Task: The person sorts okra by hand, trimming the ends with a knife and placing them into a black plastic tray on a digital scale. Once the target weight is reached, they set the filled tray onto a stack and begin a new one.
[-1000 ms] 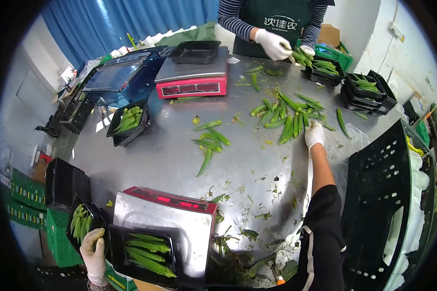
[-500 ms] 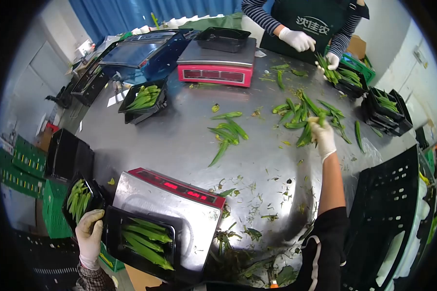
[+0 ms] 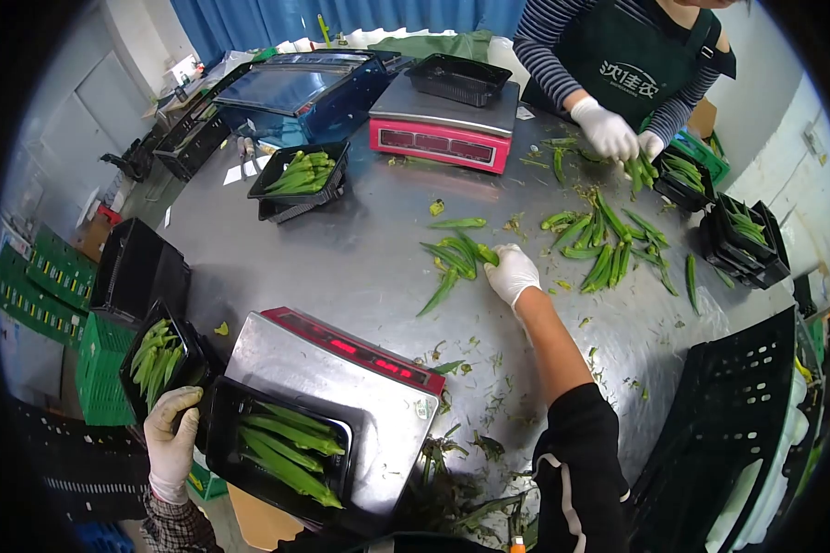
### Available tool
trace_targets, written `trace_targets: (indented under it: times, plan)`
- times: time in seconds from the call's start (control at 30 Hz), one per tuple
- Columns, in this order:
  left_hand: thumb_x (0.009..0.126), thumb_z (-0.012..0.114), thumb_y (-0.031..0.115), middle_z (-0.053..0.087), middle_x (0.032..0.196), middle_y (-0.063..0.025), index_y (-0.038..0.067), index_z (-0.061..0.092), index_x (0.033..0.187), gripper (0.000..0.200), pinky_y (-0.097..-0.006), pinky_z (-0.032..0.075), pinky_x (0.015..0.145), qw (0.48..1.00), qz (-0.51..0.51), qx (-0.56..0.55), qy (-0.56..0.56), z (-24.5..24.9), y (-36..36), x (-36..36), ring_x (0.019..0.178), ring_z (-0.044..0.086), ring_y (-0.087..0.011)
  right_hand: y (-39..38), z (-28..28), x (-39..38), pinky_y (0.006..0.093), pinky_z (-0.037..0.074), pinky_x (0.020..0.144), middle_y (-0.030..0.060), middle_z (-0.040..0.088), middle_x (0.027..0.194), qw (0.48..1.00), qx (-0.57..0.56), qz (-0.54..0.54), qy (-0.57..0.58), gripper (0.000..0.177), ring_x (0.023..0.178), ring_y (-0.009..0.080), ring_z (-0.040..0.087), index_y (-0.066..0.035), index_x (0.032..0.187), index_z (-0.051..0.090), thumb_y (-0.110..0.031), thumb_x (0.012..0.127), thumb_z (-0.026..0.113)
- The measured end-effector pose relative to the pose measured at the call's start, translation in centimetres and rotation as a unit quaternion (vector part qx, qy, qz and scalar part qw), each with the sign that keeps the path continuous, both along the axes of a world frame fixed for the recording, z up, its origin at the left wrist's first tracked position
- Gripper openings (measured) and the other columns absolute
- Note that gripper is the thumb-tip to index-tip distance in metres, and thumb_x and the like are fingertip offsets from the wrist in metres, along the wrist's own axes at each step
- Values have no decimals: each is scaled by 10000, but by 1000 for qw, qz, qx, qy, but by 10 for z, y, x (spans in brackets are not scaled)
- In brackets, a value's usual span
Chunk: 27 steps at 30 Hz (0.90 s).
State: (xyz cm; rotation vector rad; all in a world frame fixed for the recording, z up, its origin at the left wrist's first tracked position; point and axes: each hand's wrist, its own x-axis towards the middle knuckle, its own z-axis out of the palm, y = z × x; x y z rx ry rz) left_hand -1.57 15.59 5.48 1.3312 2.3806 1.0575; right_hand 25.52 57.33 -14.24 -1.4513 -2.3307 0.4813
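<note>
My right hand (image 3: 514,276), in a white glove, has its fingers closed on green okra (image 3: 485,255) at the edge of a small okra pile (image 3: 453,258) mid-table. My left hand (image 3: 171,438), also gloved, is curled at the lower rim of a tilted black tray (image 3: 196,339) of okra; its exact grip is partly hidden. Just right of that hand, another black tray (image 3: 223,431) with several okra pods (image 3: 290,452) sits on a scale (image 3: 266,343) with a lit red display. A bigger okra heap (image 3: 609,235) lies right of my right hand.
Across the table a co-worker's gloved hands (image 3: 609,131) handle okra beside filled trays (image 3: 745,230). A second red scale (image 3: 441,140) bears a black tray (image 3: 458,78). Another okra tray (image 3: 300,175) stands left. Trimmings (image 3: 475,447) litter the near table; a black crate (image 3: 724,396) borders the right.
My right hand has moved left from the larger okra heap to the small pile. My left hand stays by the trays. The co-worker's hands have come together over the okra. The view has shifted slightly.
</note>
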Motion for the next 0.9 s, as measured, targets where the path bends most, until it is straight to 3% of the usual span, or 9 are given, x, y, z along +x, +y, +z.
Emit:
trace_targets:
  times: [0.1,0.2,0.23,0.37,0.63,0.73,0.83,0.87,0.9]
  plan:
    - [768,564,-60,625,1002,-128,-26,631,941,189,-320,419,898,1000,-8,6,2,2,-1,0,976,570,-223,8,4,17,325,481,699,110,626,808,947,-234,-23,220,308,738,208,605,-23,1071,601,-206,824,627]
    - [767,560,-64,625,1002,-128,-25,632,947,197,-319,420,898,1000,-19,15,-8,4,-1,2,976,571,-223,-6,38,39,253,420,550,21,533,641,843,-386,3,373,238,574,97,488,-3,1034,601,-138,840,625]
    - [767,561,-65,625,1001,-128,-24,632,949,200,-318,420,898,1000,-21,17,-10,5,-1,4,976,571,-223,-17,53,41,219,362,489,-17,492,631,829,-383,16,407,191,520,57,417,3,1015,599,-95,851,607]
    - [796,572,5,634,982,-121,-25,638,927,150,-316,420,888,999,-28,25,-4,8,2,11,957,572,-214,-40,84,52,221,379,512,-10,519,679,841,-337,55,420,200,552,66,447,-2,1017,596,-91,839,616]
    - [789,569,-27,628,1004,-123,-22,636,946,171,-319,420,902,998,-49,43,-9,15,-7,12,972,571,-220,-86,116,84,205,393,568,-26,543,755,840,-312,45,441,186,617,51,458,-34,998,609,-58,813,618]
    - [792,569,-35,624,1016,-122,-22,634,957,178,-321,416,911,994,-76,61,-38,12,-8,6,985,567,-222,-124,134,122,200,403,606,-32,546,758,858,-355,52,369,170,663,43,472,-44,977,620,-65,808,621]
    - [799,569,-28,625,1018,-121,-24,631,964,176,-322,416,912,987,-117,88,-62,11,-1,3,988,565,-220,-182,135,170,232,428,638,-23,552,774,906,-346,81,228,160,709,71,494,-34,956,625,-80,803,631]
    - [801,569,-26,625,1019,-122,-25,630,967,177,-322,415,912,984,-132,97,-68,12,3,4,989,565,-220,-210,139,182,203,371,540,-33,528,698,923,-331,64,184,117,615,48,437,-36,908,639,-59,793,636]
    - [803,572,-23,624,1017,-124,-26,627,971,177,-325,410,918,983,-152,89,-50,14,7,5,991,564,-223,-239,146,191,220,404,550,-1,543,702,930,-324,57,164,87,622,60,476,-25,871,641,-60,791,638]
